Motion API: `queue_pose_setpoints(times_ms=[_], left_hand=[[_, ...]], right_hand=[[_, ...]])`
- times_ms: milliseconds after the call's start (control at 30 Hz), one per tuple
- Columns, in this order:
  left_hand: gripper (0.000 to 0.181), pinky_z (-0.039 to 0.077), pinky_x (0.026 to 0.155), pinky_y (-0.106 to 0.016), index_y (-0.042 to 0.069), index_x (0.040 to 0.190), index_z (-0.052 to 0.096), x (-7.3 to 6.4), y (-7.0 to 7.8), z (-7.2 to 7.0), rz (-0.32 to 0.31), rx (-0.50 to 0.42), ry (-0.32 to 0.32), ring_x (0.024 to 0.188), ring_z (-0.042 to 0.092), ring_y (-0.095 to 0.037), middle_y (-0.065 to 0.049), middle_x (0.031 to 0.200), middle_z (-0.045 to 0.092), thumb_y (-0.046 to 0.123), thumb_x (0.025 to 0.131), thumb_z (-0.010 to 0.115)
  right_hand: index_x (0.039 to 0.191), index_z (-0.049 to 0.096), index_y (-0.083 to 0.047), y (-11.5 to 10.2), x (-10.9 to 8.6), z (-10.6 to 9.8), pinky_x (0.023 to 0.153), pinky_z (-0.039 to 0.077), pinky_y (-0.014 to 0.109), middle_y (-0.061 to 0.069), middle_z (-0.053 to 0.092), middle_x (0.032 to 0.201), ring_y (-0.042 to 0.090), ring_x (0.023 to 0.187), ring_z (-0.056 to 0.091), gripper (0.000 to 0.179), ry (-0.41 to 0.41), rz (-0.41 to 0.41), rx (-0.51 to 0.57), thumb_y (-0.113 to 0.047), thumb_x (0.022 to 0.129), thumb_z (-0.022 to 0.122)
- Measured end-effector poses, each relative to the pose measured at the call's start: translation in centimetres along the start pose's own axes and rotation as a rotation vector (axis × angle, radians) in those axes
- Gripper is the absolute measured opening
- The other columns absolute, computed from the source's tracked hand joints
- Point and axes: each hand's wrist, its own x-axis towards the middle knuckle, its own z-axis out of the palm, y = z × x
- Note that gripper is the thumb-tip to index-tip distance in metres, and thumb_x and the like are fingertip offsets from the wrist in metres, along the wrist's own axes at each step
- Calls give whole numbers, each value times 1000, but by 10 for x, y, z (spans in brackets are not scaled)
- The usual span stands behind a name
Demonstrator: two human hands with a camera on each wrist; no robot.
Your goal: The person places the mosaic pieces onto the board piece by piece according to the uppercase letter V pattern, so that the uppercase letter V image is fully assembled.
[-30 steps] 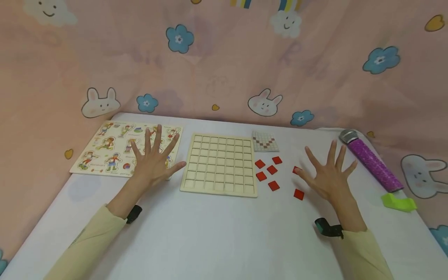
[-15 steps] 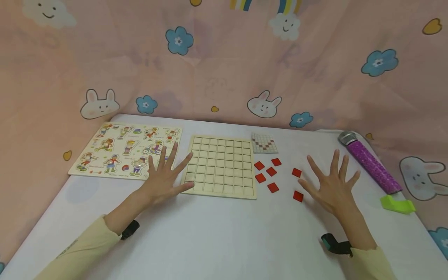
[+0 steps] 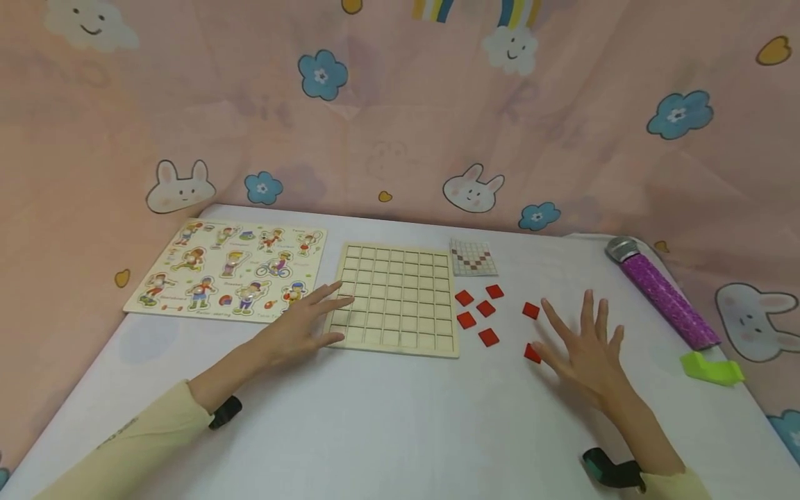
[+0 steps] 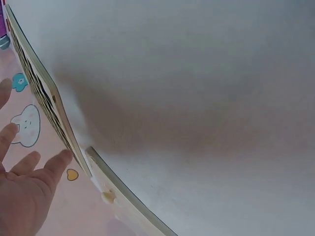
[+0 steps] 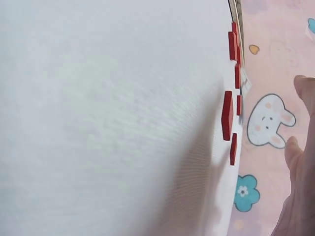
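My left hand [image 3: 296,333] reaches over the left edge of a pale wooden grid board [image 3: 396,298], its fingers extended. In the left wrist view the hand [image 4: 24,196] is beside the board's edge [image 4: 61,113]; whether it touches cannot be told. My right hand [image 3: 590,364] hovers with spread fingers, holding nothing. Its thumb partly covers a red square tile [image 3: 531,353] in the head view. Another red tile [image 3: 530,310] lies near its index finger. Several more red tiles [image 3: 485,308] lie right of the board. The right wrist view shows tiles [image 5: 227,115] standing apart from the hand [image 5: 300,167].
A picture puzzle board [image 3: 231,267] with figures lies at the left. A small card [image 3: 473,257] with a checked pattern sits behind the tiles. At the right are a purple glittery microphone [image 3: 669,295] and a bright green piece [image 3: 712,368]. A patterned pink cloth hangs behind.
My left hand has moved right and nearer, from above the picture board to the grid board's left edge, its fingers drawing closer together. My right hand has come lower, towards me.
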Motion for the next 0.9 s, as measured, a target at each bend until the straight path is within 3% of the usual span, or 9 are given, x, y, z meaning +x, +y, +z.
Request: queue_pose_setpoints(times_ms=[100, 233, 633, 900], left_hand=[[60, 32, 104, -57, 7, 133, 56, 2, -2, -1, 21, -6, -19, 135, 35, -40, -20, 149, 36, 21, 79, 79], [53, 33, 104, -55, 7, 124, 63, 3, -3, -1, 23, 7, -47, 133, 38, -39, -20, 146, 41, 20, 76, 82], [34, 39, 101, -48, 6, 104, 71, 1, -6, 1, 50, 2, -13, 128, 46, -36, -19, 137, 51, 12, 72, 83], [22, 46, 81, -36, 5, 94, 72, 2, -6, 3, 19, -38, -28, 124, 50, -38, -22, 132, 54, 12, 76, 81]], right_hand=[[154, 12, -27, -1, -3, 2, 93, -3, 79, 20, -24, 154, 51, 136, -21, 75, -13, 2, 48, -51, 93, 48], [154, 14, -25, -3, -6, 2, 94, 1, 79, 18, -23, 155, 49, 138, -20, 70, -30, 3, 146, -44, 96, 47], [153, 18, -20, -11, -7, -5, 93, -3, 79, 22, -9, 157, 46, 141, -13, 56, -43, 54, 510, -32, 102, 37], [153, 21, -15, -5, -8, -3, 96, -4, 77, 20, -3, 158, 40, 144, -7, 54, -45, 63, 689, -27, 103, 39]])
